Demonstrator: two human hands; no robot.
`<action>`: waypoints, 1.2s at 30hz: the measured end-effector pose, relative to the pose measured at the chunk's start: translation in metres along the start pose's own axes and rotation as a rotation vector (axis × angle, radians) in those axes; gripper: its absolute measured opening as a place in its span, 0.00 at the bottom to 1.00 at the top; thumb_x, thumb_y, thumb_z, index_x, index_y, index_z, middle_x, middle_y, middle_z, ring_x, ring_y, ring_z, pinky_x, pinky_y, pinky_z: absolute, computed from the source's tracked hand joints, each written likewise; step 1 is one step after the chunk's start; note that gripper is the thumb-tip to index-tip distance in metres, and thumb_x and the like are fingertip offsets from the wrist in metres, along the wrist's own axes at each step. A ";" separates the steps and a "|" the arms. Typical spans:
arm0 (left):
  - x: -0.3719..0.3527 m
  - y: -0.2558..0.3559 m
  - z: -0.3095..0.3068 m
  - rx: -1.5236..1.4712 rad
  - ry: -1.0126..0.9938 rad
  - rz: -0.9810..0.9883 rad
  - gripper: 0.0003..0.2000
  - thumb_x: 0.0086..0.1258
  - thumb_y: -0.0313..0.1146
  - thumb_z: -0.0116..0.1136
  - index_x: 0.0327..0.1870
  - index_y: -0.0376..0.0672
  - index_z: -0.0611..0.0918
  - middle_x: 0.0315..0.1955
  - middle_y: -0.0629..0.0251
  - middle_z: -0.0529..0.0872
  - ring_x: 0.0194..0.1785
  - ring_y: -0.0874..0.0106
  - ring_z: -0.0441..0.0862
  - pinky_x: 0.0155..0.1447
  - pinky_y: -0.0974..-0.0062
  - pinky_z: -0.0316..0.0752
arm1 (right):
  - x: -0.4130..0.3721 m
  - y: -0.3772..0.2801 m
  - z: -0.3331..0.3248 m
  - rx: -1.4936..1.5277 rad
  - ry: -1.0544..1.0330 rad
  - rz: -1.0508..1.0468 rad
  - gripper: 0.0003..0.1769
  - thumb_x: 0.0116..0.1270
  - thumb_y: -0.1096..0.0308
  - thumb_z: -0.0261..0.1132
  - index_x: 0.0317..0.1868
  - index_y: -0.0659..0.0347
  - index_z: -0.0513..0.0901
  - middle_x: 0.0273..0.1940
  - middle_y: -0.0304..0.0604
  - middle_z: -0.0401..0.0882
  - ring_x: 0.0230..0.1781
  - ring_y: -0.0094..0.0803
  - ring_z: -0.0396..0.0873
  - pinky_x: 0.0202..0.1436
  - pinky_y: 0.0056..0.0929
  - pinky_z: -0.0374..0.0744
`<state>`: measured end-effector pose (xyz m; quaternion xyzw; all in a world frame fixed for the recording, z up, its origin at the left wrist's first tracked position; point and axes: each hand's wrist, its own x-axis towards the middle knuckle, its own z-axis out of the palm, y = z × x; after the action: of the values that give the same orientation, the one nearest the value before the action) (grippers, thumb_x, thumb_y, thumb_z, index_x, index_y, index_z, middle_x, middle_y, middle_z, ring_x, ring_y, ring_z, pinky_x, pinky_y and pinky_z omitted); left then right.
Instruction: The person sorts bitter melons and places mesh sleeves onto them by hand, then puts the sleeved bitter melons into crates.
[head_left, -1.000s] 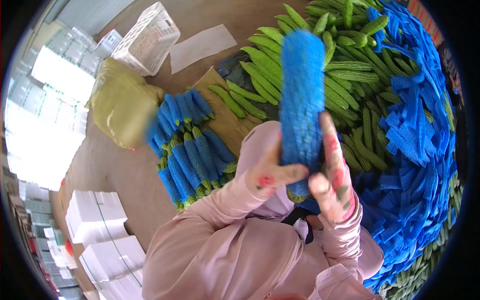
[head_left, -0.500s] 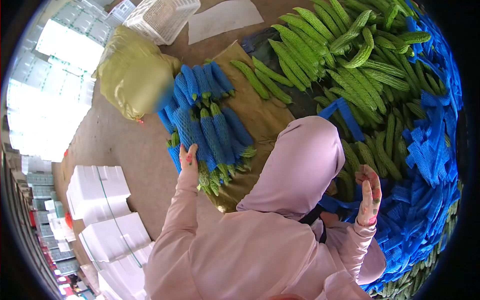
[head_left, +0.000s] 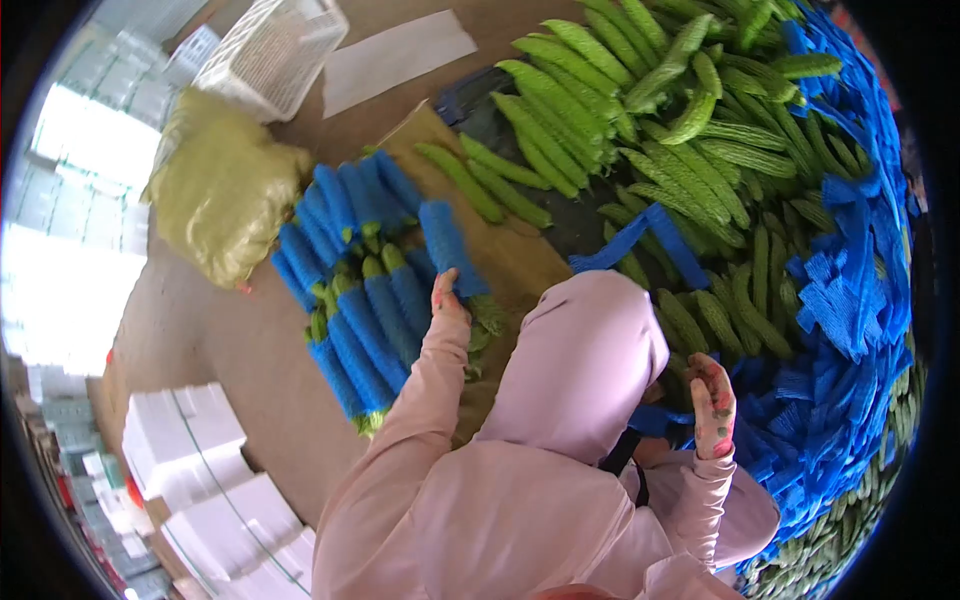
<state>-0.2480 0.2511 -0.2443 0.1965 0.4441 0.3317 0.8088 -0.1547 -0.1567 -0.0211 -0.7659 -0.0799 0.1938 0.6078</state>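
Observation:
My left hand [head_left: 450, 295] is closed around a bitter melon in a blue foam-net sleeve [head_left: 443, 240], at the right side of a group of sleeved bitter melons [head_left: 355, 330]. These lie side by side in two rows, green ends showing. My right hand [head_left: 714, 405] is raised by my right knee, fingers loosely bent and thumb apart, with nothing visible in it. Red and dark stains mark its skin. Close to it lie bare bitter melons [head_left: 720, 315] and a heap of blue net sleeves [head_left: 800, 430].
A large pile of bare bitter melons [head_left: 600, 90] spreads beyond my knee. A brown sheet [head_left: 510, 260] lies under the sleeved ones. A yellow sack [head_left: 220, 190], a white crate [head_left: 270, 60] and a white sheet [head_left: 395, 60] are farther off. White foam boxes [head_left: 190, 440] stand at left.
My left hand has moved from the left side of the sleeved bitter melons to the right side and now grips one there. My right hand keeps much the same pose. The view has shifted slightly.

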 end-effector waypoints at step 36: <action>-0.167 -0.038 0.354 1.509 -1.390 -0.136 0.20 0.72 0.42 0.52 0.58 0.39 0.74 0.43 0.66 0.82 0.40 0.78 0.79 0.40 0.81 0.73 | 0.147 0.037 -0.040 -0.471 0.434 -0.410 0.12 0.54 0.70 0.70 0.39 0.58 0.81 0.33 0.44 0.77 0.35 0.42 0.78 0.39 0.31 0.77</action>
<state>0.0019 0.0974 0.0179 0.7765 -0.0191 -0.2673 0.5702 -0.0090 -0.1494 -0.0788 -0.8759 -0.1431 -0.1224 0.4442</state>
